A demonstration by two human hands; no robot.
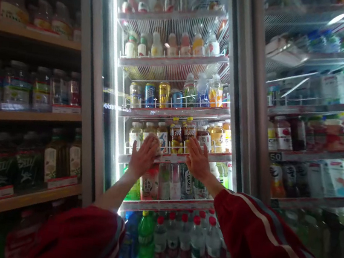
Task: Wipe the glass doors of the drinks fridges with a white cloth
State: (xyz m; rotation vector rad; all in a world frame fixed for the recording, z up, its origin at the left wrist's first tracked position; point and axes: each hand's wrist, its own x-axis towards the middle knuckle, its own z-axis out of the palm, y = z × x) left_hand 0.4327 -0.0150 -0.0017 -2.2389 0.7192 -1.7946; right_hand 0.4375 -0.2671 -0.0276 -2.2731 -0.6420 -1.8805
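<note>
Your left hand (142,157) is up against the front row of the lit cooler, its fingers (153,143) laid over a pale-label bottle (150,131). Only the cap and shoulder show above your fingertips, and the hand hides the rest. I cannot tell whether those fingers are closed around the bottle or just resting on it. Your right hand (198,161) is flat and wide open with nothing in it. Its spread fingers (193,145) end just below a red-label bottle (188,132). Motion blur keeps me from telling whether they touch it. The white shelf rail (172,158) runs between your two hands. Under your right palm stands a bottle marked WAVE (189,179). Your red striped sleeve (270,247) cuts off the lower right, and reflections wash out the glass door (311,102).
</note>
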